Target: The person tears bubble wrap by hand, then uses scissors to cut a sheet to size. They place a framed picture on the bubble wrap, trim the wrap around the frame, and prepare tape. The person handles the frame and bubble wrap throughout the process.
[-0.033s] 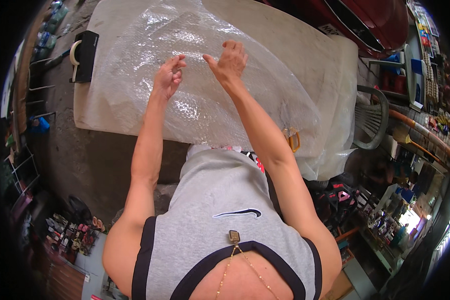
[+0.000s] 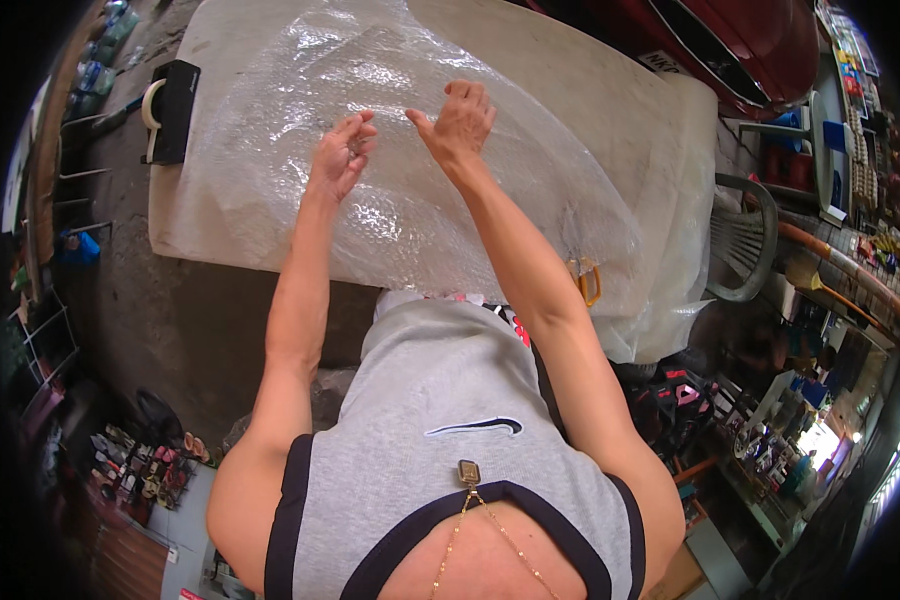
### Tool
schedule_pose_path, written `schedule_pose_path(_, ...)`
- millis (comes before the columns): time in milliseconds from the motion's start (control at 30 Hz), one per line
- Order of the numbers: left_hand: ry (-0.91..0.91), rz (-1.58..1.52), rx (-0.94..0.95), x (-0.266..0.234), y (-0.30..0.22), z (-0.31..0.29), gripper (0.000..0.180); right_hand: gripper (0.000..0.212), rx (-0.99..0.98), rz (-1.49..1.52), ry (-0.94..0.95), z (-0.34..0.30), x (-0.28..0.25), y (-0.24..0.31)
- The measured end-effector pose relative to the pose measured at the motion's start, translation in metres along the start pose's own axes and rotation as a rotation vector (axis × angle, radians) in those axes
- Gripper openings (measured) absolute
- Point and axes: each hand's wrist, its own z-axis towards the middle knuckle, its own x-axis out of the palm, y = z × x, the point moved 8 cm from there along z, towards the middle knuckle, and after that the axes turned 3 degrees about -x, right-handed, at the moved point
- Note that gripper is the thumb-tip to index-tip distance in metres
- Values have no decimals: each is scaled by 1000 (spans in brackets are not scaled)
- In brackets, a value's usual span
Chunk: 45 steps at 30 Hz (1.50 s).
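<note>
A broad sheet of clear bubble wrap (image 2: pixel 390 215) is spread over a pale table (image 2: pixel 660 130), draping past its right front corner. My left hand (image 2: pixel 342 155) is above the sheet, palm turned inward, with its fingers loosely bent and apart. Beside it on the right, my right hand (image 2: pixel 458 125) is over the wrap with the thumb spread away from the fingers. Nothing shows in either hand; whether they touch the film I cannot tell. Scissors with yellow-orange handles (image 2: pixel 592 286) lie near the front edge, partly behind my right forearm.
A black tape dispenser (image 2: pixel 174 112) with a pale roll stands at the table's left edge. Beyond the far right side is a dark red car (image 2: pixel 760 45). A grey-green plastic chair (image 2: pixel 750 240) is at the right. Footwear (image 2: pixel 150 465) sits on a rack at the lower left.
My left hand has shifted very slightly to the right, and its fingers have moved a little. My right hand looks unchanged.
</note>
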Motion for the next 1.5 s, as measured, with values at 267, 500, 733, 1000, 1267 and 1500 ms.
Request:
schedule_pose_path(267,108,-43,56,3,-4,4,34,19,-85,143,6,11,44,-12)
schedule_pose_path(500,90,358,110,43,-15,10,42,9,-70,472,39,4,17,-19)
schedule_pose_path(733,63,619,222,78,-18,17,26,9,-112,550,-8,-11,-13,-7)
schedule_pose_path(1000,182,334,82,71,1,12,19,13,-135,525,-106,-31,-34,-11)
schedule_pose_path(1267,282,179,79,64,11,11,13,16,-204,552,-146,-37,-61,-1)
schedule_pose_path(1500,357,59,74,66,9,1,11,13,-13,491,-119,-48,-64,-11)
